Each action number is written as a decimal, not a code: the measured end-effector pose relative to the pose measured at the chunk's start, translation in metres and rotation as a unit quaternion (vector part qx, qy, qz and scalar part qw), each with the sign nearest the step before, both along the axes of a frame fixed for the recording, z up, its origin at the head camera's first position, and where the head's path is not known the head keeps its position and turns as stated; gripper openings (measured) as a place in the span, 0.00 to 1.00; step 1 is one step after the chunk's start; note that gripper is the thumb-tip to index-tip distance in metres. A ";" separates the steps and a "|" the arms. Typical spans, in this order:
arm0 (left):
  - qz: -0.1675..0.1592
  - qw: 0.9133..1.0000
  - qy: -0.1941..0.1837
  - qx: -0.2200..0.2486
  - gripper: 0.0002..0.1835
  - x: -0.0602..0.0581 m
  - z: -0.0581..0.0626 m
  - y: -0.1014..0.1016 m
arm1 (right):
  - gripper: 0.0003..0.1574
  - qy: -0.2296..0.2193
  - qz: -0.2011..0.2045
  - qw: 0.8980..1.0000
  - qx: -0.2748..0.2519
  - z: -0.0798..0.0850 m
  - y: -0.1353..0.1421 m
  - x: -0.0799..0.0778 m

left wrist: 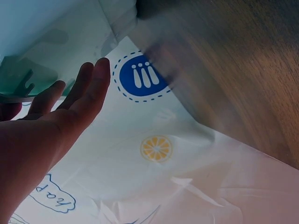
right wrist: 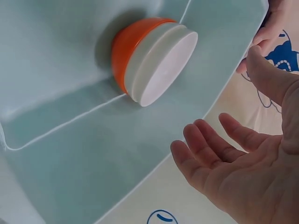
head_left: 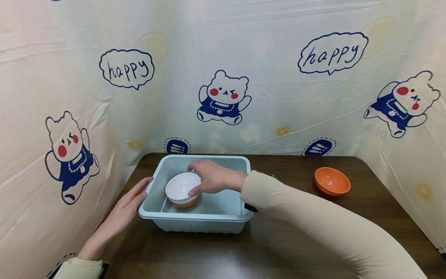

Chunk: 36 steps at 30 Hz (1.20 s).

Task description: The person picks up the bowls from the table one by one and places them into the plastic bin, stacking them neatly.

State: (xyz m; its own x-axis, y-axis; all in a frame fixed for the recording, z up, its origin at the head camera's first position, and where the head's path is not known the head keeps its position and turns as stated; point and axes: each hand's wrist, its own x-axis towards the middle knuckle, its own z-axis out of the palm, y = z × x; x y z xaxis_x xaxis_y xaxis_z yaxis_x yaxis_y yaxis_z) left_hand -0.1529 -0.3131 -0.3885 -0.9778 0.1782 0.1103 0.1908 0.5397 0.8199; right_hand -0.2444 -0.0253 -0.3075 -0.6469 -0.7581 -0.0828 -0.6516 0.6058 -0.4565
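A pale blue-green plastic basin (head_left: pixel 195 224) stands on the table. Toward its left side sits a stack of bowls, with an orange bowl (right wrist: pixel 122 51) at the bottom and white bowls (head_left: pixel 182 186) nested on top. My right hand (head_left: pixel 214 177) reaches over the basin, thumb and fingers spread above the stack. In the right wrist view the right hand (right wrist: pixel 233 163) is apart from the bowls and holds nothing. Along the basin's left rim lies my left hand (head_left: pixel 129 203), its fingers extended and touching the edge; the left wrist view shows those fingers (left wrist: pixel 96 86) nearly straight.
A separate orange bowl (head_left: pixel 332 181) stands upright on the dark wooden table (head_left: pixel 285 232), to the right of the basin. A pale printed cloth (head_left: pixel 265 100) with cartoon bears hangs behind the table and along both sides.
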 end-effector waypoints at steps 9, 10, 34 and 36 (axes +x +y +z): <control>0.006 1.000 -0.004 -0.016 0.29 0.000 0.001 -0.001 | 0.39 0.000 0.003 1.000 -0.018 0.001 0.009 0.015; 0.005 1.000 -0.004 -0.013 0.29 0.000 0.000 -0.001 | 0.38 0.001 0.006 1.000 -0.020 0.002 0.010 0.017; 0.001 1.000 -0.018 -0.009 0.30 -0.002 0.000 -0.002 | 0.35 -0.001 -0.014 0.997 -0.074 0.001 0.049 0.037; 0.001 1.000 -0.017 -0.010 0.29 -0.001 -0.001 -0.002 | 0.35 0.003 -0.014 0.996 -0.084 0.000 0.052 0.038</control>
